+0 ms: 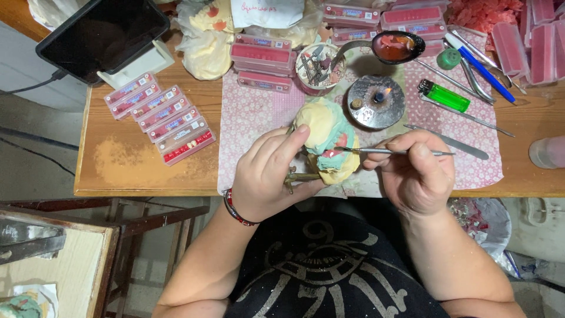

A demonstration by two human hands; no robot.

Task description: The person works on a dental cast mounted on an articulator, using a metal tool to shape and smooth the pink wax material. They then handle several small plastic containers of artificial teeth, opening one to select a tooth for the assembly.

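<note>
Your left hand [268, 176] gripped the lumpy plaster model [326, 138], cream and pale green, with a brass hinge part [294, 176] poking out below it. Your right hand [415, 174] pinched a thin metal tool [388, 152], and its tip touched the pink wax [335, 150] on the model's side. I judged the wax work to be partly done: some pink was already on, and the tool was at work on it.

The model was over the near edge of the wooden table [135, 159], above a pink spotted cloth [253, 115]. Just behind the model a small burner [375, 101] was lit. Behind the burner sat a spoon of red wax [394, 47], and right of the burner lay a green lighter [445, 96]. Left of the model lay 6 little pink boxes [159, 115], and farther left stood a dark tablet [103, 35]. The floor [35, 153] looked grey.
</note>
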